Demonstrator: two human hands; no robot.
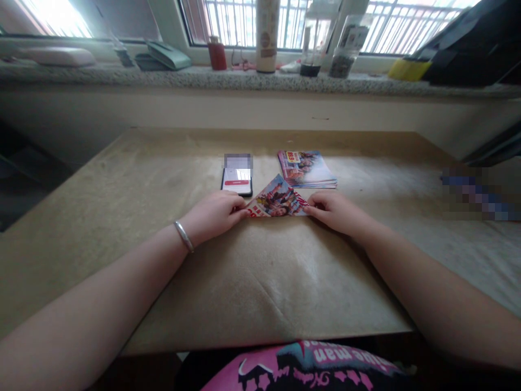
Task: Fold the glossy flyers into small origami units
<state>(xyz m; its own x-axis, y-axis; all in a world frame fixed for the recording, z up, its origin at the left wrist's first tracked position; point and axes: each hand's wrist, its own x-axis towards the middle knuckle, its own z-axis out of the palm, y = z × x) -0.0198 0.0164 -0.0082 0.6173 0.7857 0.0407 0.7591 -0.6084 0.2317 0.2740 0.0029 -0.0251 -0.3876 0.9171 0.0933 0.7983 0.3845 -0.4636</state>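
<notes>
A colourful printed leaflet point(279, 198), folded into a triangle with its peak away from me, is stretched between my two hands just above or on the table. My left hand point(217, 214), with a silver bangle at the wrist, pinches its left corner between thumb and fingers. At the opposite corner, my right hand point(336, 210) grips the paper in the same way. Just behind the folded leaflet, to the right, lies a stack of similar printed leaflets point(311, 171). A phone point(237, 176) with a lit screen rests beyond my left hand.
The beige-covered table point(252, 282) spreads out around my hands. Along the stone windowsill point(228, 81) stand a red bottle point(217, 54), a tall container point(267, 38), clear holders and a green case point(169, 56). A blurred bluish patch point(480, 195) shows at the right.
</notes>
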